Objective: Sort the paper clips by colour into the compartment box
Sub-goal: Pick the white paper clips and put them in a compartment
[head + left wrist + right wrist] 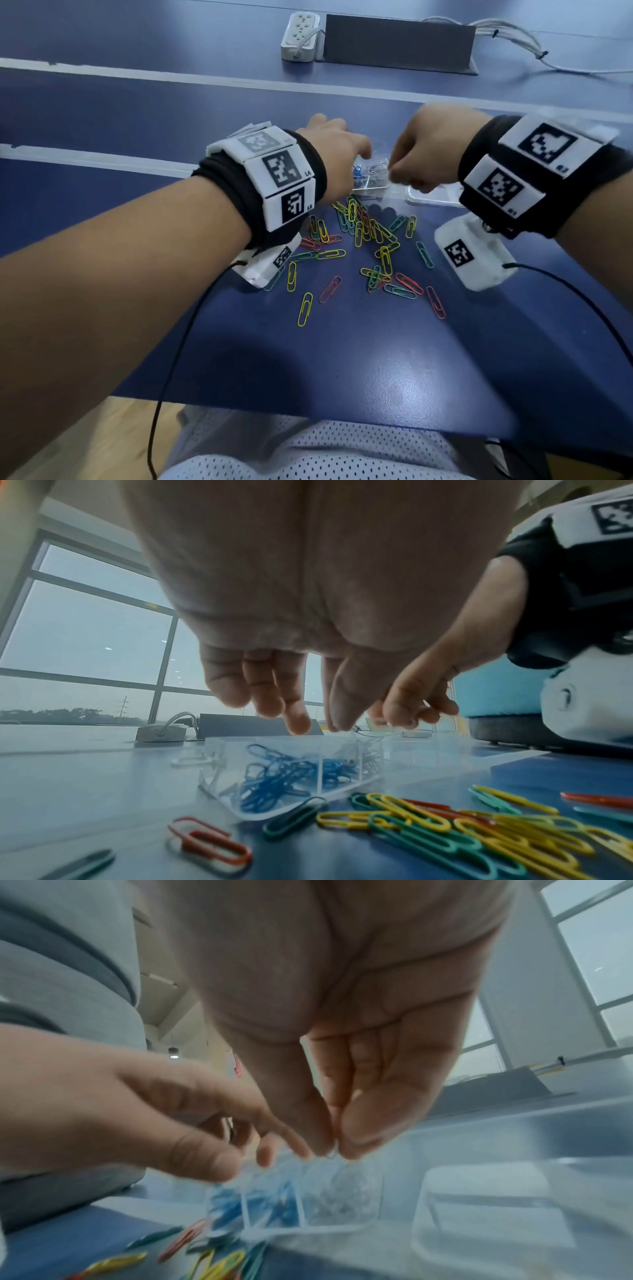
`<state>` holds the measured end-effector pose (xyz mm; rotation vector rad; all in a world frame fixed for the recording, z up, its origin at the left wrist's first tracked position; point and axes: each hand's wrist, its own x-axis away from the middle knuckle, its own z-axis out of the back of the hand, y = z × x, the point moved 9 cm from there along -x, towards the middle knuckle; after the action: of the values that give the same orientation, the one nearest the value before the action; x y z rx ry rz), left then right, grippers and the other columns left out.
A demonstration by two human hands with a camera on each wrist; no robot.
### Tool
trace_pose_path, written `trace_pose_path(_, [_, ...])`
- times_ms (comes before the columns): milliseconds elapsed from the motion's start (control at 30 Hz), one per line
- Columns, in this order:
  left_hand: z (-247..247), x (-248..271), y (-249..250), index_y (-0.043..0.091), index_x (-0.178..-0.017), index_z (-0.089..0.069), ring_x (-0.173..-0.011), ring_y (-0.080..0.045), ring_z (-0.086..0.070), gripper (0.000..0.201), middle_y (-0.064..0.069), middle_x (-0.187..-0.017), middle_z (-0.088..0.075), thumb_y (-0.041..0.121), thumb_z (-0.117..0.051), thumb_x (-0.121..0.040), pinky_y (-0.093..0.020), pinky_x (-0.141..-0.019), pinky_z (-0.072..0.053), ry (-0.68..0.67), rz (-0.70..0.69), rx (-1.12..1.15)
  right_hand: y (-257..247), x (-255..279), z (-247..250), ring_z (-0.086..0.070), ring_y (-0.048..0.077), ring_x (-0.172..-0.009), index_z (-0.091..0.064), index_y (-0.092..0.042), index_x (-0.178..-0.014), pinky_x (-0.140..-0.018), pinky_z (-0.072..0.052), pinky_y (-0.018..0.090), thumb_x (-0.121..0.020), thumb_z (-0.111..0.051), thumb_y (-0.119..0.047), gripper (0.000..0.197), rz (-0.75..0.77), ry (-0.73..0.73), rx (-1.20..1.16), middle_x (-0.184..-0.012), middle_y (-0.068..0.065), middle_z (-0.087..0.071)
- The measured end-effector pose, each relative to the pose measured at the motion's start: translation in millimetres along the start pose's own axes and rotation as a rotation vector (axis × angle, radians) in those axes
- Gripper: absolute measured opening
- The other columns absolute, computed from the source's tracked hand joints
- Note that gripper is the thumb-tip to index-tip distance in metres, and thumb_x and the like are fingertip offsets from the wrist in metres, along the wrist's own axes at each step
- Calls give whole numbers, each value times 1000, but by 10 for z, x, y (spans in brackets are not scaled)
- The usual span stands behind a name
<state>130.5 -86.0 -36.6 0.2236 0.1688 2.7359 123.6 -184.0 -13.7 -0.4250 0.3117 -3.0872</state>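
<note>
Just below both hands, compartment box (291, 772); left hand (337, 150) loose, right hand (424, 154) pinching a clip.

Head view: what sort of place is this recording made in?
Probably an office or meeting room: a long blue table with a power strip and cable box at its middle, and large windows behind it.
</note>
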Motion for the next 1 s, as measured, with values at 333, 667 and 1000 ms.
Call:
trace_pose_path(333, [7, 30, 15, 42, -133, -44, -126, -31, -33, 54, -8, -129, -45, 12, -47, -88, -45, -103, -37, 21, -28, -37, -52, -150, 78, -59, 21, -72, -73, -17, -94, -82, -54, 32, -87, -53, -17, 21, 84, 120, -81, -78, 0, -64])
trace_pose_path(667, [-3, 100, 98, 37, -135, -43, -123, -32, -34, 53, -10, -127, -45, 14, -47, -88, -43, -100, -36, 26, -66, -114, -168, -59, -18, -59, 26, -91, -73, -20, -104, -83, -46, 29, -86, -53, -14, 28, 194, 110, -14, -102, 8, -71])
trace_pose_path(1000, [118, 374, -76, 22, -96, -67, -83, -20, -51, 16, 6, -75, -54, 25, -55, -86, -24, -80, -40, 6, -118, 23, -79, 239, -79, -57, 20, -76, -74, -21, -86, -73, -40, 21, -77, -66, -20, 12, 275, 19, 109, -77, 0, -68])
